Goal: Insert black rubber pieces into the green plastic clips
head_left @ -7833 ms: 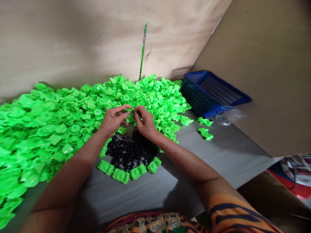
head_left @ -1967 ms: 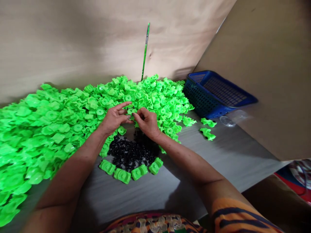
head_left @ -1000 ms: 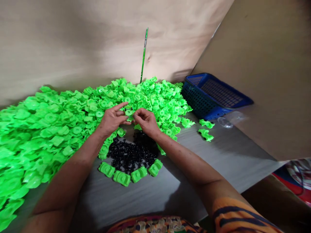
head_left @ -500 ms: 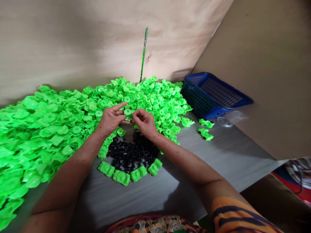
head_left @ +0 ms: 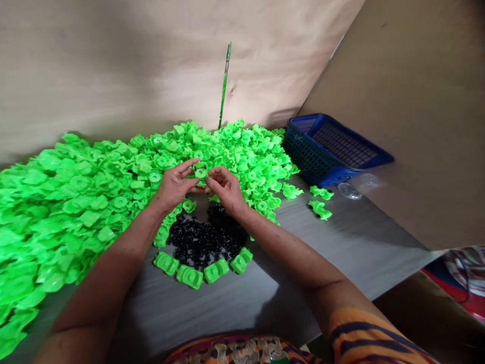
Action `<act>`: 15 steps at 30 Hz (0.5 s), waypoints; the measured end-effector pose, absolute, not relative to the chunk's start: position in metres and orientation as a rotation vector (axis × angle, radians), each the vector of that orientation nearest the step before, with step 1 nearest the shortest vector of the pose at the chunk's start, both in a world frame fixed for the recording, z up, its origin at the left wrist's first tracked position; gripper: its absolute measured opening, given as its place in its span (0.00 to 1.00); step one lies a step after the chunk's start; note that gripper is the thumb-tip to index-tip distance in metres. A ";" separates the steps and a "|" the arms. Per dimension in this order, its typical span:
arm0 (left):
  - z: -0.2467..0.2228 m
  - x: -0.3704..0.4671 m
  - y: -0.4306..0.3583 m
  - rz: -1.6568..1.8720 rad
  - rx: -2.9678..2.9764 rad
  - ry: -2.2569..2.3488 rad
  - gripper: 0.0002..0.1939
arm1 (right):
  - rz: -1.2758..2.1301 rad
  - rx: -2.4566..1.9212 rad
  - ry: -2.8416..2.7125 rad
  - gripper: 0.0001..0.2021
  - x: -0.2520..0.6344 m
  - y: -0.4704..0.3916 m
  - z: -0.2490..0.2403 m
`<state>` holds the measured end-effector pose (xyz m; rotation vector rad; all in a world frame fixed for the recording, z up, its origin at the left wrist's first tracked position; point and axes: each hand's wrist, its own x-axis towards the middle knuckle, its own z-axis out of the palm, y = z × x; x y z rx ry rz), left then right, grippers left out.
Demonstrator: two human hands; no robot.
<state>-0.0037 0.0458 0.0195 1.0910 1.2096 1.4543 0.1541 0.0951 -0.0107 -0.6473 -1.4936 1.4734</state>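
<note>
And we're live at the desk (head_left: 364, 232), small green piece (head_left: 201, 173) at clock centre, held up between both hands, just short of the big heap. L hand (head_left: 175, 186) comes in from 8 o'c: grip narrow, forefinger along the piece's far side, thumb at the near side. Prob. held like that to steady it by its edges & leave the face w/ the round recess in plain sight. Black bar (head_left: 200, 167) lies across that face, up at the 12 o'c end.

R hand (head_left: 226, 190) comes in from 4 o'c, thumb & fingertips pinched at the piece's right edge; looks like a second hold on it. Can't tell if there's a tiny black part in there too, fingers hide it.

Green heap (head_left: 109, 172) sweeps from 8 o'c round thru 12 to 3, prob. shoved back b/c it leaves working room up front. Black parts (head_left: 206, 240) spread at 6 o'c, right under the wrists: short reach, prob. the reason. Beyond them, also 6 o'c, four green pieces (head_left: 190, 277) in a shallow curve, poss. a little fence to stop the black bits straying.

Off at 3 o'c, blue basket (head_left: 308, 157) by the side panel, parked clear of the elbows, I'd say. Two loose green pieces (head_left: 320, 210) nearer 4 o'c, apart from the heap; reason unclear.
</note>
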 end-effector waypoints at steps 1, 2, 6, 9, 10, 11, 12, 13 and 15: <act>0.019 -0.004 0.046 1.447 1.104 1.216 0.41 | 1.497 -0.647 -1.465 0.27 0.153 0.095 -0.011; 0.018 -0.004 0.046 1.437 1.119 1.222 0.41 | 1.515 -0.647 -1.437 0.28 0.153 0.094 -0.011; 0.017 -0.004 0.043 1.378 1.174 1.221 0.42 | 1.569 -0.631 -1.388 0.26 0.152 0.096 -0.013; 0.019 -0.005 0.042 1.313 1.222 1.230 0.44 | 1.584 -0.638 -1.396 0.21 0.154 0.099 -0.013; 0.020 -0.006 0.042 1.296 1.250 1.274 0.44 | 1.572 -0.654 -1.403 0.19 0.155 0.100 -0.013; 0.022 -0.008 0.041 1.276 1.295 1.358 0.42 | 1.551 -0.673 -1.413 0.17 0.156 0.102 -0.013; 0.024 -0.011 0.041 1.233 1.371 1.478 0.39 | 1.523 -0.693 -1.426 0.16 0.157 0.104 -0.013; 0.026 -0.014 0.040 1.146 1.489 1.618 0.33 | 1.489 -0.711 -1.441 0.14 0.159 0.106 -0.013; 0.031 -0.018 0.036 0.803 1.810 1.887 0.19 | 1.408 -0.737 -1.473 0.11 0.160 0.111 -0.014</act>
